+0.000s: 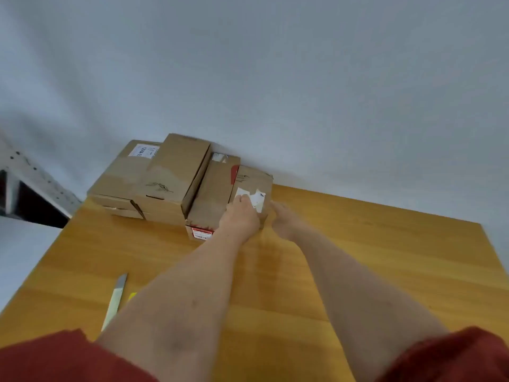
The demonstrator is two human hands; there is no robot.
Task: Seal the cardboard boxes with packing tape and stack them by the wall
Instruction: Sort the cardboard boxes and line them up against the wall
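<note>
While the left hand [241,216] grips a box [256,177], its label [255,199] is illegible.

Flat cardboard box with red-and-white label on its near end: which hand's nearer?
Left. The left hand holds the small brown cardboard box directly beside the flat red-labelled box; the right hand is on the small box's other, right side.
</note>
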